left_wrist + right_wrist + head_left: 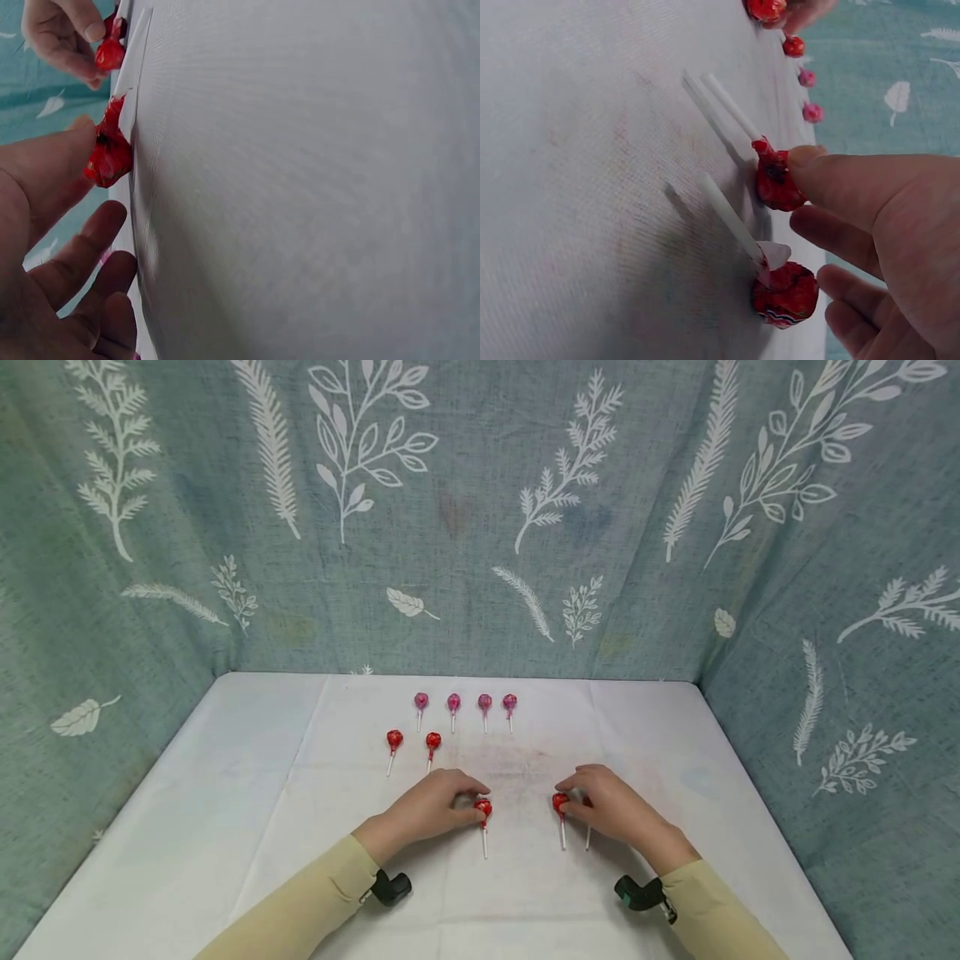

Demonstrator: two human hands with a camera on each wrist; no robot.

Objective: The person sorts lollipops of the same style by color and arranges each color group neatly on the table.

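My left hand (427,807) pinches the head of a red lollipop (484,810) between thumb and forefinger, its white stick pointing toward me. In the left wrist view the same lollipop (109,159) shows a wrinkled red wrapper. Further right, my right hand (615,806) pinches a second red lollipop (559,803) by its head. Seen from the right wrist, that lollipop (777,180) has its stick angled over its own shadow. Another red lollipop (784,294) lies beside it, close to the curled lower fingers; in the head view the hand mostly hides it, leaving its stick (588,837) showing.
Two red lollipops, one on the left (394,739) and one beside it (433,742), lie beyond my left hand. Behind them is a row of several pink lollipops (453,702). The white-covered table (225,760) is enclosed by a leaf-patterned green curtain (465,602).
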